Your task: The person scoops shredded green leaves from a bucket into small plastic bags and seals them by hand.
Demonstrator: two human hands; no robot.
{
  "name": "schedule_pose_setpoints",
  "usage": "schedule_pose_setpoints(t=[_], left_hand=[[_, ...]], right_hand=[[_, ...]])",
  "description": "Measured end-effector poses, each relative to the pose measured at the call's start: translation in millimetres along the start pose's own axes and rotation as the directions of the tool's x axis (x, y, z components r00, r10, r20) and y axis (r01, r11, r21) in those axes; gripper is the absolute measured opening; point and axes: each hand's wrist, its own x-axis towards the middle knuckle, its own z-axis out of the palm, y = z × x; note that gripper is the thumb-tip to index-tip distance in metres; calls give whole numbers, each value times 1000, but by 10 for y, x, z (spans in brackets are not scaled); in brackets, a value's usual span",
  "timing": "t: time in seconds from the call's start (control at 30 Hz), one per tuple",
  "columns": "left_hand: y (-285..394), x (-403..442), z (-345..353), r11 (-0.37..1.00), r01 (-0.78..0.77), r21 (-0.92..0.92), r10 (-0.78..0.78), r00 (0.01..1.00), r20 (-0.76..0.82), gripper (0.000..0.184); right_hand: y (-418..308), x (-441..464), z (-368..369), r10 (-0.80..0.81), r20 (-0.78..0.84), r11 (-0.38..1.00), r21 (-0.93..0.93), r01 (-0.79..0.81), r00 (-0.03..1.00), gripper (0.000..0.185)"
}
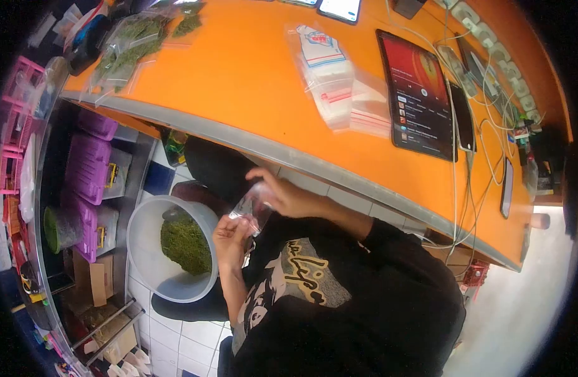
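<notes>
A small clear plastic bag (245, 210) is stretched between my two hands above the black shirt. My left hand (230, 240) pinches its lower end, with thumb and fingers bent around the plastic. At the upper end my right hand (286, 196) grips the bag, its index finger raised. Glare on the plastic hides whether the bag holds anything. Below and to the left of my hands stands a translucent white bucket (141, 251). Dried green leafy herb (185, 244) lies in the bucket.
The orange desk (238, 81) carries stacked zip bags (330, 88), a tablet (418, 94), phones and tangled cables. Filled herb bags (133, 50) lie at its left end. Shelves with purple bins (88, 166) line the left. My legs flank the bucket on the tiled floor.
</notes>
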Motion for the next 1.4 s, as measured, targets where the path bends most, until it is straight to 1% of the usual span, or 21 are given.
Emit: schedule_pose_setpoints(t=[0.03, 0.1, 0.13, 0.2, 0.23, 0.27, 0.3, 0.33, 0.37, 0.43, 0.47, 0.53, 0.67, 0.73, 0.97, 1.03, 1.17, 1.23, 1.27, 1.33, 1.4], left_hand=[[33, -31, 35, 999, -29, 44, 30, 999, -17, 8], [190, -110, 206, 996, -76, 47, 77, 997, -26, 8], [268, -160, 248, 997, -67, 50, 67, 998, -14, 8], [395, -204, 324, 963, -213, 163, 211, 977, 29, 9], [466, -216, 377, 964, -246, 105, 245, 969, 19, 11], [481, -194, 343, 965, -244, 101, 241, 970, 37, 11], [512, -152, 271, 953, -284, 111, 282, 959, 29, 11], [529, -121, 242, 938, -324, 120, 324, 946, 20, 12], [572, -132, 280, 959, -270, 83, 275, 960, -56, 14], [552, -91, 194, 957, -278, 83, 281, 959, -32, 14], [552, -79, 155, 955, -283, 91, 286, 958, -23, 14], [594, -101, 217, 950, -296, 94, 296, 955, 21, 14], [522, -126, 193, 921, -326, 214, 336, 942, -10, 16], [513, -146, 169, 921, -320, 222, 328, 945, 0, 18], [584, -178, 252, 906, -334, 260, 334, 941, 45, 17], [630, -170, 281, 900, -346, 265, 350, 936, 32, 18], [630, -198, 254, 894, -395, 210, 392, 918, 56, 19], [628, -184, 264, 893, -407, 194, 406, 913, 42, 19], [633, -199, 264, 894, -418, 159, 420, 907, 22, 21], [647, -218, 288, 895, -427, 129, 430, 903, 7, 22], [688, -239, 337, 857, -471, 209, 488, 873, -30, 22]], right_hand=[[-97, -47, -42, 23, -41, 978, -206, -31, 999, 40], [-503, -185, -121, 40, -102, 911, -406, -78, 994, 40], [-666, -323, -85, -11, -131, 891, -452, -50, 991, 41], [-1202, -558, -202, -61, -202, 867, -495, -48, 978, 48], [-1487, -722, -307, -55, -249, 871, -486, -76, 967, 52], [-1580, -919, -404, -198, -388, 963, -249, 105, 900, 50], [-1881, -1124, -512, -265, -517, 814, -573, -99, 814, 38], [-1921, -1290, -646, -359, -675, 901, -430, 52, 645, 31], [-2166, -1375, -637, -308, -870, 917, -379, -122, 385, 27], [-2263, -1794, -1049, -348, -847, 808, -489, -329, 402, 23], [-2218, -1974, -1266, -351, -851, 807, -487, -334, 391, 23], [-1965, -2253, -1667, -363, -817, 397, -570, -719, 447, 19], [-1711, -2449, -1948, -424, -795, 393, -593, -703, 433, 16], [-1714, -2416, -1942, -231, -870, 357, -492, -794, 436, 11], [-1728, -2397, -1968, -177, -914, 364, -405, -838, 365, 8], [-1684, -2433, -2014, -276, -857, 481, -514, -710, 435, 6], [-1688, -2442, -1992, -224, -873, 522, -482, -703, 432, 6], [-1737, -2274, -1848, -468, -791, 500, -604, -620, 394, 8], [-1816, -2148, -1682, -469, -791, 501, -605, -619, 393, 8], [-1979, -1802, -1200, -407, -829, 757, -541, -365, 384, 10], [-1864, -1425, -805, -369, -729, 915, -394, 87, 576, 20]])
